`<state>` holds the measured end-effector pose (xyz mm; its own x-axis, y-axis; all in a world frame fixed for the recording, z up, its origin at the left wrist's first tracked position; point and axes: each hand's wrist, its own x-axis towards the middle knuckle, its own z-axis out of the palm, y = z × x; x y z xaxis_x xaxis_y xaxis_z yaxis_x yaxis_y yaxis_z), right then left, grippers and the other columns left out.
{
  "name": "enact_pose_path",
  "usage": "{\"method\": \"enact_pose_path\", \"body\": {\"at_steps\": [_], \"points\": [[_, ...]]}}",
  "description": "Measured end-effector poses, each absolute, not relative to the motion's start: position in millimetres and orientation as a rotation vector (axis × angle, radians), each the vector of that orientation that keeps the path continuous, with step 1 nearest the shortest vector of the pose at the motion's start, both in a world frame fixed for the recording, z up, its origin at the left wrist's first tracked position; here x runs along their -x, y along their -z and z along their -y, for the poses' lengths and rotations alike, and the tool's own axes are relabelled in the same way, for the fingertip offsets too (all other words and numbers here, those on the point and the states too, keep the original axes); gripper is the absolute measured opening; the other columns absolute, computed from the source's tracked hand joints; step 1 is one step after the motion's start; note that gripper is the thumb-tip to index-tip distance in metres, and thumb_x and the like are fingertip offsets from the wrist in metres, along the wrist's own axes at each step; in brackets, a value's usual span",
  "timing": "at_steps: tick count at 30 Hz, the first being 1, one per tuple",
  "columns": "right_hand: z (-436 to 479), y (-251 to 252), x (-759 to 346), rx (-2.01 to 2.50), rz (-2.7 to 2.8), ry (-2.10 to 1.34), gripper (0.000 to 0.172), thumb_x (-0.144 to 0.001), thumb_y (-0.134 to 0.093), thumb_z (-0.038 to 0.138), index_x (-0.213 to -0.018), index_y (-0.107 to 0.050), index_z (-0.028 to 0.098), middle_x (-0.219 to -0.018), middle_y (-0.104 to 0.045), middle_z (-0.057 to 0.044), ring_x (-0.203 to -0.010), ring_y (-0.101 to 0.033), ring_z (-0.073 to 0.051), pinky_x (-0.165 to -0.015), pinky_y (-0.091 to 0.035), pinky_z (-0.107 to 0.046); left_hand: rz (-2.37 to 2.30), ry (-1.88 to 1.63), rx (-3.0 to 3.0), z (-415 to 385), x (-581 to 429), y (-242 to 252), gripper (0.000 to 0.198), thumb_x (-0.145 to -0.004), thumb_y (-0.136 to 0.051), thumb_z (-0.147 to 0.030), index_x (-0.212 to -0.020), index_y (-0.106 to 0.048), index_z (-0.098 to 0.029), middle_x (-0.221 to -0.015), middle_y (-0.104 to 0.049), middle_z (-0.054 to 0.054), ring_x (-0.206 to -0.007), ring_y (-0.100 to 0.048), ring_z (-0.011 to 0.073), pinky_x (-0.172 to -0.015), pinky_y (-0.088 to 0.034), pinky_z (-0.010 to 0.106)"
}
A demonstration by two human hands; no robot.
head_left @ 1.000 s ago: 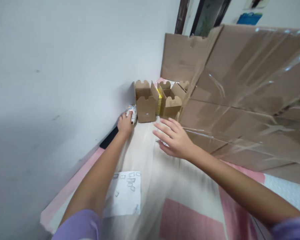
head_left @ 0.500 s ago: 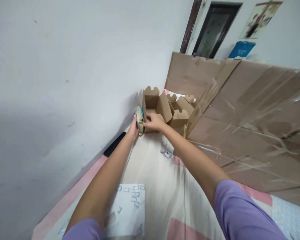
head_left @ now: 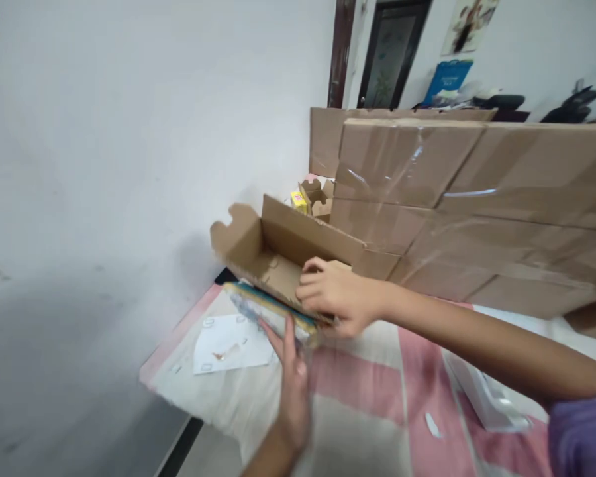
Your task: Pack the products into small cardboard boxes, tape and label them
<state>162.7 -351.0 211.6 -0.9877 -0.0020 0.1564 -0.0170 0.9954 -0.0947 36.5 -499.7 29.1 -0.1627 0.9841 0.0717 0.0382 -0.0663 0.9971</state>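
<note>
Box (head_left: pixel 278 268) gripped in right hand (head_left: pixel 338 293); left hand (head_left: pixel 293 377) holding packet (head_left: pixel 264 313) against its side

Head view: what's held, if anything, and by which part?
Right hand holds the open cardboard box by its near end; left hand touches the outer face of the packet, but blur hides whether it's held.

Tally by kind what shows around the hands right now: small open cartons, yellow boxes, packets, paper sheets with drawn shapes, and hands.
Small open cartons: 2 (near carton, far carton)
Yellow box: 1
Packet: 1
Paper sheet: 1
Hands: 2 (left hand, right hand)
Total: 7
</note>
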Motion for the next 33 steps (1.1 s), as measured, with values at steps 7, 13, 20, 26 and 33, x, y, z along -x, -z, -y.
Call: {"method": "enact_pose_path", "body": {"at_steps": [7, 13, 20, 26, 33], "points": [[462.7, -194.2, -272.9, 0.145, 3.031, -0.24, 0.007, -0.087, -0.056, 0.028, -0.081, -0.056, 0.024, -0.082, -0.061, -0.003, -0.099, -0.055, -0.026, -0.116, -0.02, -0.058, -1.518, -1.27, -1.47, 624.1, -154.0, -2.3, 0.085, -0.098, -0.049, -0.048, -0.165, 0.001, -0.038, -0.168, 0.03, -0.005, -0.156, 0.021, 0.0314, -0.13, -0.017, 0.055], [499.7, -174.3, -340.9, 0.359, 2.781, -0.183, 0.016, -0.08, -0.053, 0.029, -0.071, -0.04, 0.025, -0.073, -0.044, -0.002, -0.075, -0.039, -0.022, -0.075, -0.04, -0.041, -1.473, -1.506, -2.118, 637.4, -159.3, 2.9, 0.083, -0.093, -0.05, -0.011, -0.165, -0.016, -0.033, -0.175, 0.001, 0.01, -0.158, -0.015, 0.0395, -0.115, -0.037, 0.061], [506.9, -139.2, -353.1, 0.146, 2.783, 0.119, 0.019, -0.085, -0.052, 0.035, -0.07, -0.048, 0.024, -0.081, -0.049, -0.006, -0.086, -0.045, -0.026, -0.093, -0.046, -0.051, -1.604, -1.397, -2.614, 628.9, -140.1, -5.8, 0.048, -0.094, -0.06, -0.013, -0.141, -0.059, -0.02, -0.142, -0.062, 0.014, -0.112, -0.056, 0.029, -0.096, -0.045, 0.043], [494.6, -129.9, -356.1, 0.222, 2.454, 0.472, 0.018, -0.085, -0.053, 0.04, -0.075, -0.057, 0.025, -0.082, -0.054, -0.006, -0.091, -0.05, -0.027, -0.095, -0.043, -0.052, -1.457, -0.923, -2.773, 591.4, -114.9, -55.2, 0.057, -0.093, -0.068, -0.049, -0.143, -0.056, -0.024, -0.123, -0.071, 0.008, -0.113, -0.06, 0.0279, -0.095, -0.041, 0.044], [506.0, -82.1, -372.1, 0.672, 1.819, 0.578, 0.012, -0.081, -0.057, 0.036, -0.08, -0.057, 0.024, -0.1, -0.057, -0.01, -0.096, -0.046, -0.031, -0.079, -0.039, -0.05, -1.263, -0.112, -2.871, 563.8, -105.9, -77.6, 0.064, -0.067, -0.091, -0.05, -0.12, -0.068, -0.022, -0.123, -0.067, 0.012, -0.114, -0.061, 0.0359, -0.092, -0.05, 0.048]]}}
